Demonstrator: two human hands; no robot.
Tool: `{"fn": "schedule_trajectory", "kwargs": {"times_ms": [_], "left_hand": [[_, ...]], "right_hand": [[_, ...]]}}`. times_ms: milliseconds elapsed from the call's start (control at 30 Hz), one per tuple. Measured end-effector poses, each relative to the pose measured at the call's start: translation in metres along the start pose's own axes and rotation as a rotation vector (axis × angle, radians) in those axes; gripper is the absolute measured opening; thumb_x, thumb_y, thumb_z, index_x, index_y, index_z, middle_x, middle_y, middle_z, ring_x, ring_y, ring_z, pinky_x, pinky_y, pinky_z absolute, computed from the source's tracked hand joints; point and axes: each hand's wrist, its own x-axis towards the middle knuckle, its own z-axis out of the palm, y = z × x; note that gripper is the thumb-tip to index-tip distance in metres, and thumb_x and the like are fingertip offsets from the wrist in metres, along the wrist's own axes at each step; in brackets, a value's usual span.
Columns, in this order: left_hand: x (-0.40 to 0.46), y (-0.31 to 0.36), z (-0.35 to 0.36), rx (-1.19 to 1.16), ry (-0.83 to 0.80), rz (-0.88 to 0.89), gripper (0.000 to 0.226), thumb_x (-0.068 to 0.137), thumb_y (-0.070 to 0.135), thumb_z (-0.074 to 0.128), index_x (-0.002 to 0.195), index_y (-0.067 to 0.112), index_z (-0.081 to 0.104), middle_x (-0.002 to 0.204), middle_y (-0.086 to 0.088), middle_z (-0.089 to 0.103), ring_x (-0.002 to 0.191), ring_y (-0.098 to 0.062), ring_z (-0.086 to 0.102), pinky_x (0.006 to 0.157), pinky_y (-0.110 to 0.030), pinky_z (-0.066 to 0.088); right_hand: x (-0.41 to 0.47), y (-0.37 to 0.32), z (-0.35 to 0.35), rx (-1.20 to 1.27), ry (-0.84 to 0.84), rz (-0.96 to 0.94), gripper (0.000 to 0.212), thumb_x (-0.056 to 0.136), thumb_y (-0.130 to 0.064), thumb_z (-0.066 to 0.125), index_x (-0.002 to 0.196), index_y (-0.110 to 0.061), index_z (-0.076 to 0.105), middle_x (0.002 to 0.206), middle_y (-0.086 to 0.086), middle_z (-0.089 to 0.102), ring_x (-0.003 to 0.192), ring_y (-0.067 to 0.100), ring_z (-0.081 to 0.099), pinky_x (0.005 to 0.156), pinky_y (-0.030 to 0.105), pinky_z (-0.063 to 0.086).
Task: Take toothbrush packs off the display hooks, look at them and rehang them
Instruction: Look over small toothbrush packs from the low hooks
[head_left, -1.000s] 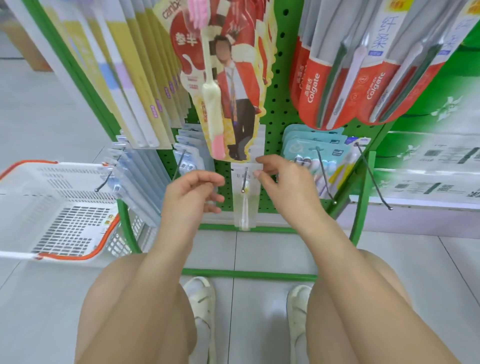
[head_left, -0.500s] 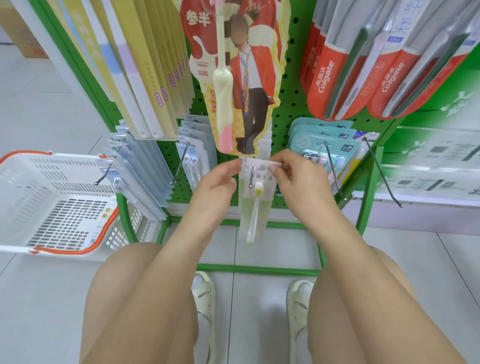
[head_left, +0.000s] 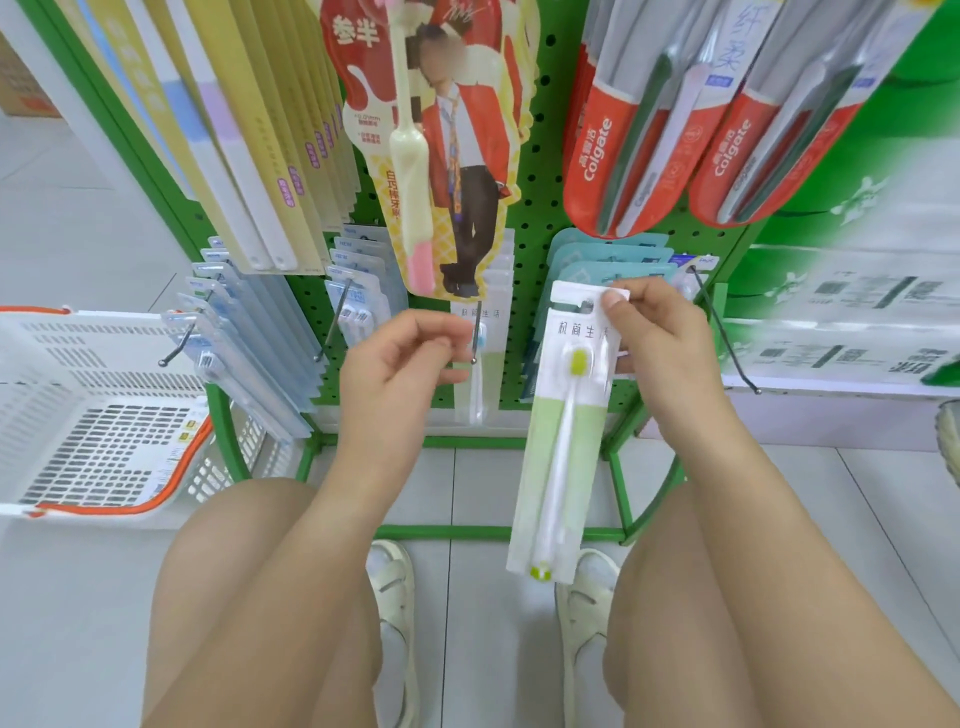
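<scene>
The right hand (head_left: 660, 353) pinches the top corner of a green-and-white toothbrush pack (head_left: 563, 436), thumb on the white header card — its grip is clenched on the pack, which hangs free and slightly tilted, off the bare display hook (head_left: 475, 332) and just to the right of it. The left hand (head_left: 400, 364) sits just left of that hook, fingers curled with thumb and forefinger close to the hook's tip; its grip holds nothing that can be made out. Behind the hook another pack of the same kind (head_left: 480, 374) hangs against the green pegboard (head_left: 540, 208). Above the hook hang a red pack printed with a figure (head_left: 447, 145) and, to the right of that, red Colgate packs (head_left: 670, 119). Well to the left of the hook stands a white basket (head_left: 78, 415) with an orange rim.
</scene>
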Motion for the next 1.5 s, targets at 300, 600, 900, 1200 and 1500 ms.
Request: {"fn": "schedule_trajectory", "kwargs": {"times_ms": [300, 600, 900, 1200, 1500], "left_hand": [[-0.016, -0.007, 0.026, 0.093, -0.155, -0.053, 0.009, 0.091, 0.025, 0.067, 0.097, 0.032, 0.07, 0.087, 0.004, 0.074, 0.083, -0.012, 0.071, 0.077, -0.032, 0.058], [-0.012, -0.001, 0.03, 0.014, -0.408, -0.315, 0.008, 0.092, 0.015, 0.063, 0.088, 0.014, 0.07, 0.068, 0.007, 0.071, 0.057, -0.002, 0.059, 0.053, -0.015, 0.047], [-0.009, -0.004, 0.031, -0.06, -0.345, -0.305, 0.008, 0.092, 0.017, 0.062, 0.091, 0.015, 0.07, 0.08, -0.001, 0.073, 0.073, -0.014, 0.063, 0.06, -0.021, 0.054], [-0.01, -0.002, 0.03, -0.071, -0.361, -0.288, 0.028, 0.092, 0.0, 0.058, 0.11, 0.019, 0.068, 0.094, 0.005, 0.076, 0.082, -0.006, 0.069, 0.072, -0.019, 0.055], [-0.022, -0.012, 0.038, 0.24, -0.399, -0.016, 0.058, 0.079, 0.023, 0.079, 0.129, 0.036, 0.054, 0.124, 0.024, 0.051, 0.108, 0.009, 0.055, 0.088, -0.014, 0.051]], "right_hand": [[-0.003, -0.007, -0.009, 0.274, 0.03, 0.095, 0.017, 0.096, -0.013, 0.054, 0.08, -0.015, 0.058, 0.078, 0.005, 0.066, 0.063, 0.017, 0.062, 0.051, 0.022, 0.049], [-0.003, -0.01, -0.018, 0.346, 0.082, 0.13, 0.019, 0.097, -0.018, 0.055, 0.079, -0.016, 0.059, 0.068, -0.005, 0.067, 0.052, 0.008, 0.061, 0.047, 0.019, 0.045], [-0.007, -0.01, -0.017, 0.277, -0.188, 0.178, 0.018, 0.096, -0.024, 0.055, 0.086, -0.016, 0.067, 0.077, -0.002, 0.07, 0.059, 0.012, 0.062, 0.057, 0.024, 0.052], [-0.008, -0.01, -0.015, 0.274, -0.154, 0.123, 0.017, 0.096, -0.019, 0.054, 0.09, -0.013, 0.069, 0.081, 0.002, 0.073, 0.061, 0.013, 0.065, 0.054, 0.022, 0.052], [-0.008, -0.008, -0.014, 0.171, -0.034, 0.001, 0.015, 0.095, -0.01, 0.056, 0.086, -0.014, 0.068, 0.064, -0.006, 0.068, 0.057, 0.013, 0.064, 0.047, 0.022, 0.048]]}}
